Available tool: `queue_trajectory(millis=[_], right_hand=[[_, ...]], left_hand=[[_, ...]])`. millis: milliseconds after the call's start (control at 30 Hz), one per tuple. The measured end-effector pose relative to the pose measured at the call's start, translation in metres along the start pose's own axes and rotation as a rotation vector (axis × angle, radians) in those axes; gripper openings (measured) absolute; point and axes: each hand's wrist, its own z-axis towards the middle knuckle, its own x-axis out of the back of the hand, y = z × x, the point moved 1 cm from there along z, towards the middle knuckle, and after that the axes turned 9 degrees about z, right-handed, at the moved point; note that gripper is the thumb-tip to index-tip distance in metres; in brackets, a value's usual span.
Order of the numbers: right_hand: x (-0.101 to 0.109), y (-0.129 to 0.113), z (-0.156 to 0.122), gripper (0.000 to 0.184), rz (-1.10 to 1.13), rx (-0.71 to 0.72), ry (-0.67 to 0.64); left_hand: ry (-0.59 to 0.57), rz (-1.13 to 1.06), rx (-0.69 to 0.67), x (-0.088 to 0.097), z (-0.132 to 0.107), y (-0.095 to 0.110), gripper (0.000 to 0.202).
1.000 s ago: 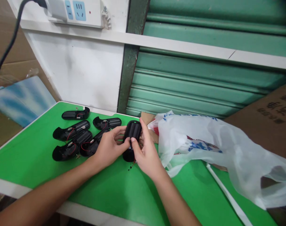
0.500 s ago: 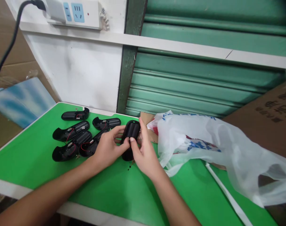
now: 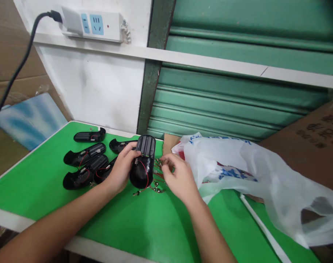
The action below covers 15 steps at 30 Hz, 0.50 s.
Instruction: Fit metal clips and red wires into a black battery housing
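My left hand [image 3: 121, 168] grips a black plastic battery housing [image 3: 142, 171] by its left side. Its open face is turned up, showing grooved battery slots, a rounded hollow end and a red wire. To the right, my right hand [image 3: 178, 176] has thumb and forefinger closed at a small pile of wired metal contacts [image 3: 158, 188] on the green table top. What sits between those fingertips is too small to make out. Several similar black housings [image 3: 85, 171] with red wires lie left of my left hand, one partly hidden behind it.
A white plastic bag [image 3: 232, 164] lies across the table's right side, with a white strip [image 3: 265, 228] in front. A cardboard box [image 3: 306, 128] stands behind the bag. A power strip [image 3: 100, 26] hangs above on the wall, and a green shutter [image 3: 223, 106] rises behind the table [image 3: 122, 223].
The housing has been turned over and shifted slightly left in my left hand. My right hand has let go of it and moved right to the wired contacts, now visible.
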Motion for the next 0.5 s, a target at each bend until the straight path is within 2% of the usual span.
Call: queue_trajectory(millis=[100,167,300,500], right_hand=[[0.0,-0.009,-0.004,0.011,-0.197,-0.064,-0.221],[-0.002,-0.015,-0.006,0.009,-0.278,-0.121,-0.322],[-0.006,-0.019,-0.009,0.002,-0.393,-0.176,-0.361],[-0.014,-0.02,-0.01,0.007,-0.483,-0.173,-0.402]], left_hand=[[-0.001,-0.013,0.012,-0.001,-0.001,0.002,0.035],[0.012,-0.025,0.015,-0.001,-0.001,0.003,0.036],[0.042,-0.055,0.014,0.001,0.001,0.002,0.035],[0.048,-0.072,0.002,0.002,0.003,-0.001,0.033]])
